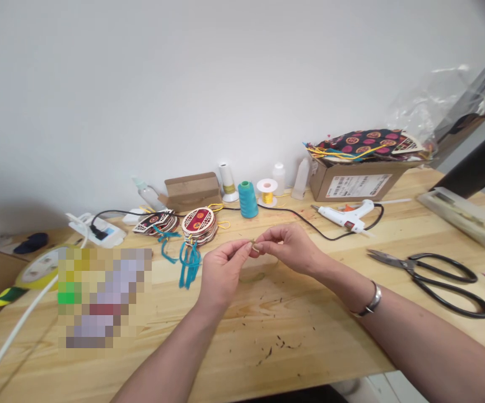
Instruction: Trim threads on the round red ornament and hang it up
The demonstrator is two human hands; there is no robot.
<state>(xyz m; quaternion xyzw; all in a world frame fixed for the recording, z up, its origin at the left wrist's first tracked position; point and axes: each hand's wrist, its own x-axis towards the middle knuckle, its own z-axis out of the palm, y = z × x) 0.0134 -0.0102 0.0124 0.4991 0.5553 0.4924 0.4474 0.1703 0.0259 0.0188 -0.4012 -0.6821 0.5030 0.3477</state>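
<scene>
My left hand (pixel 222 274) and my right hand (pixel 289 246) meet over the middle of the table, fingertips pinched together. Between the thumbs and forefingers is a tiny olive-brown piece (pixel 254 242), mostly covered by the fingers; its kind cannot be made out. Just below the hands, a faint greenish thin loop (pixel 253 277) shows against the wood. Left of my left hand lies a stack of round red-and-cream patterned pieces (pixel 199 220) with yellow cords and teal ribbons (pixel 190 266). A second stack of patterned pieces (pixel 155 222) lies beside it.
Along the wall stand a teal thread cone (pixel 248 200), a yellow thread spool (pixel 267 193), bottles and a full cardboard box (pixel 351 182). A white glue gun (pixel 347 214), black-handled scissors (pixel 431 274) and a clear case (pixel 465 215) are at right. A power strip (pixel 103 232) sits left.
</scene>
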